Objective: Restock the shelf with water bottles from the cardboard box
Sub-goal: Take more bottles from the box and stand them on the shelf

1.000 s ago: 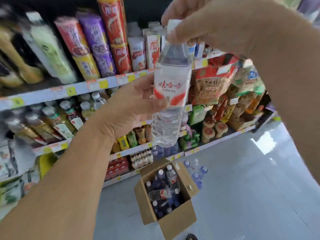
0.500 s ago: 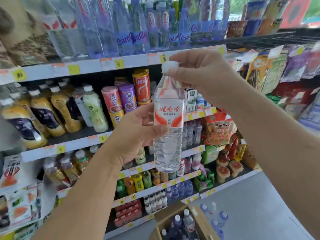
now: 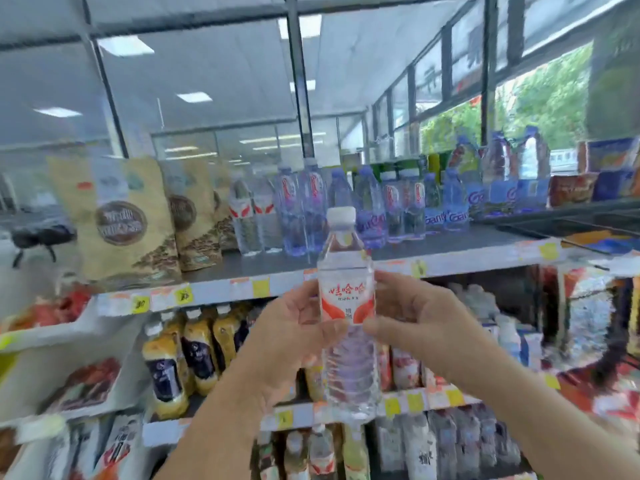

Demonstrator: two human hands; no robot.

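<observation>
A clear water bottle (image 3: 346,306) with a white cap and a red-and-white label stands upright in front of me. My left hand (image 3: 291,337) grips its middle from the left. My right hand (image 3: 415,327) holds the same part from the right, thumb across the front below the label. Behind it runs the top shelf (image 3: 450,258), where a row of water bottles (image 3: 311,209) stands. The cardboard box is out of view.
Tan standing pouches (image 3: 121,220) fill the left of the top shelf. Blue-labelled bottles (image 3: 450,199) continue to the right. The shelf below holds yellow drink bottles (image 3: 197,355) and cartons (image 3: 512,337). A grey bare strip lies along the top shelf's front edge.
My view has tilted up from the box and floor to the top shelf. My right hand has left the bottle's cap and now holds its middle, opposite the left hand.
</observation>
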